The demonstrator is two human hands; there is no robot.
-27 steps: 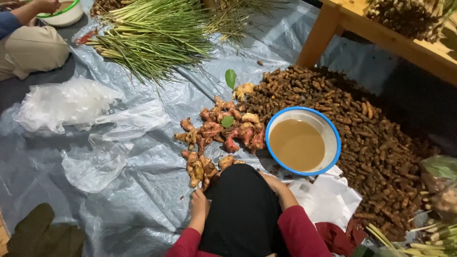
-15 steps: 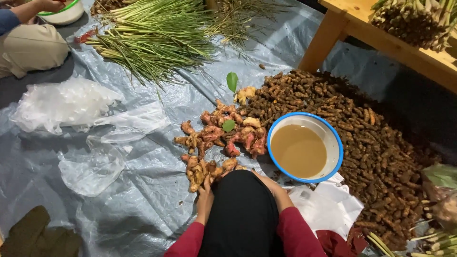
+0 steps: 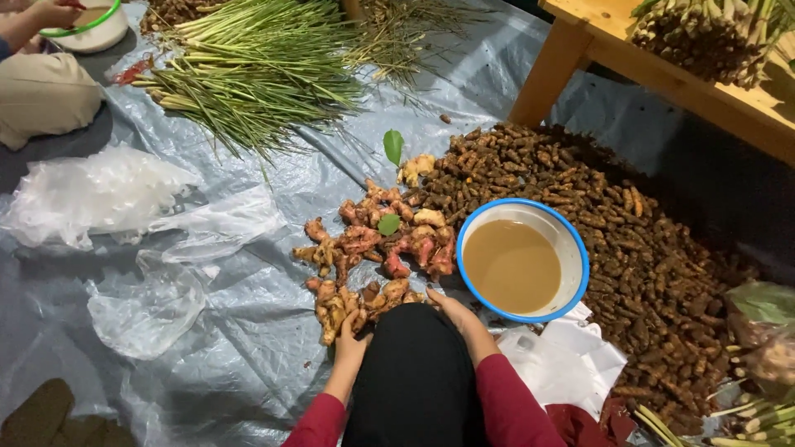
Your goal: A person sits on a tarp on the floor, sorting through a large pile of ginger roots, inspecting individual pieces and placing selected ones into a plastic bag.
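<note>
both hands are down at the near edge of the ginger pile (image 3: 368, 252), one on either side of a black-covered knee (image 3: 418, 381). the left hand (image 3: 350, 346) sits right against the closest knobs of ginger, fingers curled in among them, though i can't tell if that grip has actually closed on a piece or is just resting there. the right hand (image 3: 464, 321) lies flat-ish and loose, grip relaxed, nothing in it, fingertips touching the last bits of ginger just to its left. just beyond and to the right of that hand is a white bowl with a blue rim (image 3: 523, 259), full of muddy brown water. past the bowl a big heap of small dark roots (image 3: 629, 248) spreads out to the right. a white plastic bag (image 3: 567, 360) lies just right of the right hand. everything's on a grey plastic sheet (image 3: 248, 348) on the floor. well beyond the left hand there's a bundle of green stalks (image 3: 248, 70), with crumpled clear plastic (image 3: 91, 194) off to its left.
</note>
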